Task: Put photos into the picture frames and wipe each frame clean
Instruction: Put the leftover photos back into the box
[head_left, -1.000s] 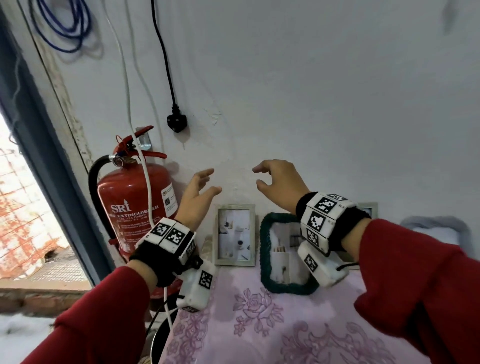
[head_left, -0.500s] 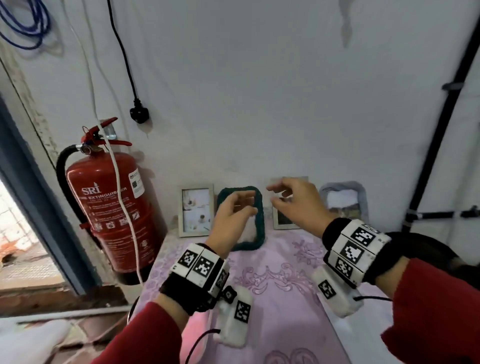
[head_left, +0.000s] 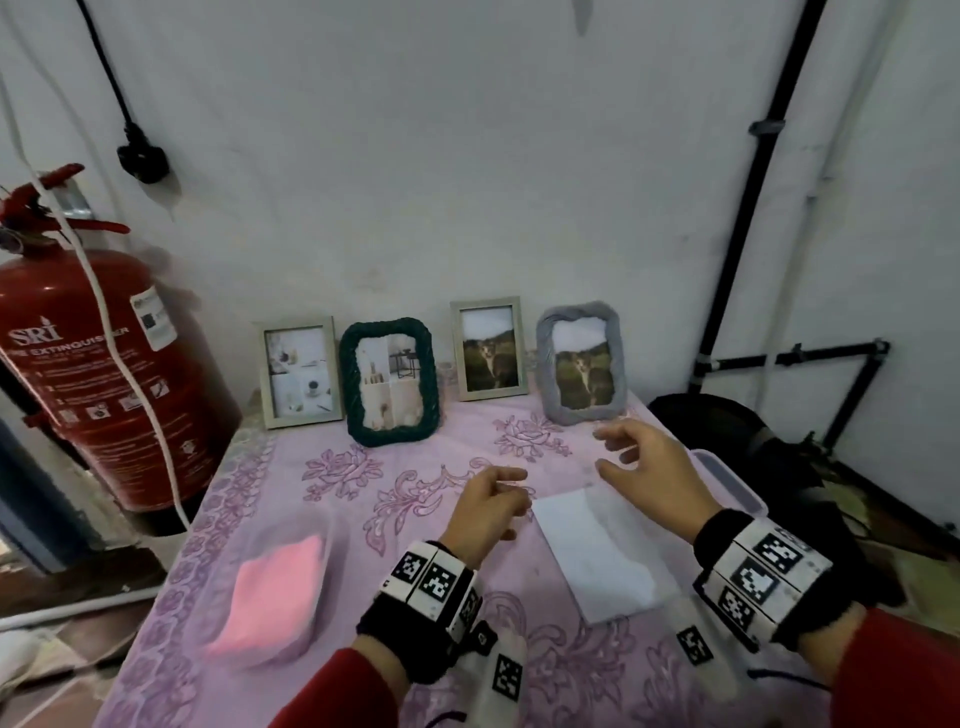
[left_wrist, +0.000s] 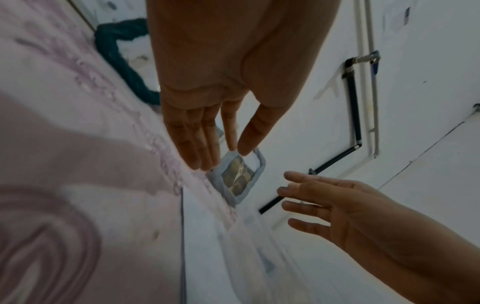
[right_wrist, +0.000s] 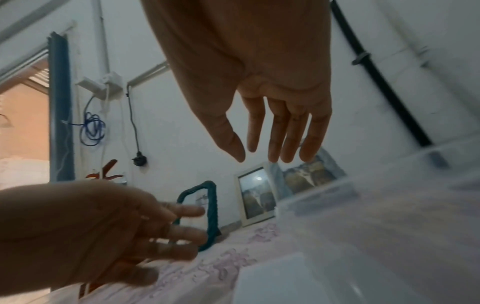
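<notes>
Red extinguisher (head_left: 98, 374) reads "SRI", perhaps "EXTINGUISHER"; both hands, left (head_left: 485, 512) and right (head_left: 649, 480), hover empty, fingers relaxed.

both arms reach in from 6 o'clock, red sleeves, black wristbands carrying white marker blocks. left hand (head_left: 485, 512) sits low near centre, palm down, fingers loosely extended toward 12, holding nothing. right hand (head_left: 649, 475) at about 2 o'clock from it, higher, fingers relaxed and slightly spread, pointing toward 10, thumb apart, empty.
</notes>
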